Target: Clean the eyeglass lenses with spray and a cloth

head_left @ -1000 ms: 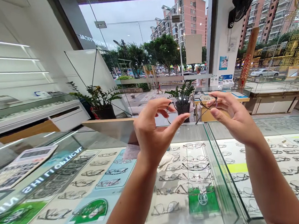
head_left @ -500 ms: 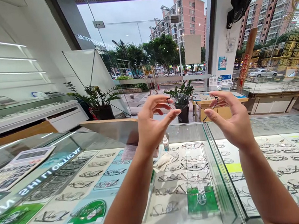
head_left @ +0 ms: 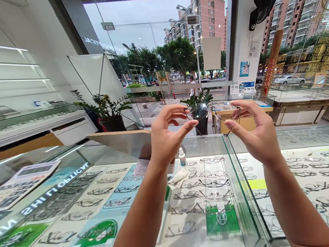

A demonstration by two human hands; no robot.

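Note:
Held up in front of me at arm's length is a pair of eyeglasses [head_left: 199, 112] with clear lenses and a thin frame. My left hand [head_left: 168, 132] grips its left side between thumb and curled fingers. On the other side, my right hand [head_left: 254, 131] holds the right edge the same way. A bright glint shows on the left lens; the thin frame is hard to make out against the background. Below the hands, a small white bottle [head_left: 182, 158] stands on the glass counter [head_left: 195, 147], with a crumpled pale cloth [head_left: 178, 179] nearby.
Rows of eyeglass frames [head_left: 215, 182] lie inside the display case under the glass. A calculator [head_left: 22, 184] rests at the left, and a wooden-edged mirror or panel [head_left: 120, 142] stands behind my left arm. Potted plants [head_left: 110, 109] and a glass door are farther off.
My hands and the eyeglasses stay almost in place; bright glints now show on the left lens. Outside, a person in white appears farther left than before.

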